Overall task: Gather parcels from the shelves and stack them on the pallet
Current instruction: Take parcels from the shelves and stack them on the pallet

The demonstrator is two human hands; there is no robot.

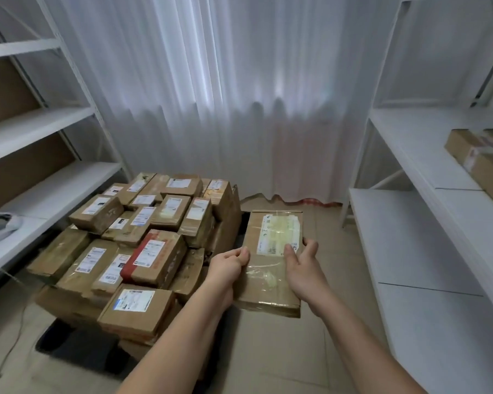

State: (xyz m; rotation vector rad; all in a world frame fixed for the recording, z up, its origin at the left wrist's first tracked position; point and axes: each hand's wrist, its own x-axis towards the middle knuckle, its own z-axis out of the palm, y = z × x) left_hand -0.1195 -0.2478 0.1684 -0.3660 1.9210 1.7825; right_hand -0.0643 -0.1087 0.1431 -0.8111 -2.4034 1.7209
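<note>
Stack of taped parcels (143, 237) crowds the pallet at left, so best lower the flat cardboard parcel (271, 260) level beside its right flank; left hand (231, 264) curls on its left edge, right hand (303, 265) lies spread across its label, box clamped between them.

Two bare forearms come into view from the bottom edge, with no sleeves, watch, bracelet or gloves on either. The left hand (230, 263) and right hand (303, 264) are bare too, with no rings showing on the visible fingers. The nails look short and unpainted, though the blur hides finer detail.
</note>
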